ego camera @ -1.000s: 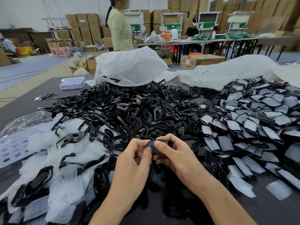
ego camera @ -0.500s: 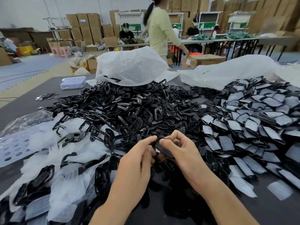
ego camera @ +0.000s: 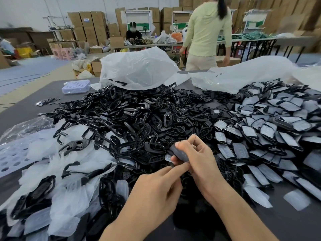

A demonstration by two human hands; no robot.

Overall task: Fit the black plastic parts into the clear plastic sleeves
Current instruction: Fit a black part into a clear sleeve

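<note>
My right hand (ego camera: 199, 158) grips a black plastic part in a clear sleeve (ego camera: 178, 153), tilted, just above the heap. My left hand (ego camera: 156, 190) lies below it, its forefinger stretched out to touch the lower end of that part. A big heap of loose black plastic parts (ego camera: 132, 115) fills the middle of the dark table (ego camera: 260, 223). Sleeved parts (ego camera: 271, 122) are piled to the right. Empty clear sleeves (ego camera: 57, 171) mixed with black parts lie to the left.
Two large white plastic bags (ego camera: 139, 70) lie behind the heap. A small clear lidded box (ego camera: 76, 86) stands at the back left. A person in a pale green top (ego camera: 206, 32) stands beyond the table; cardboard boxes and work tables fill the hall behind.
My right hand has lifted and tilted the part a little to the right. My left hand has let go of it and dropped lower, only its forefinger touching. The person behind walked right.
</note>
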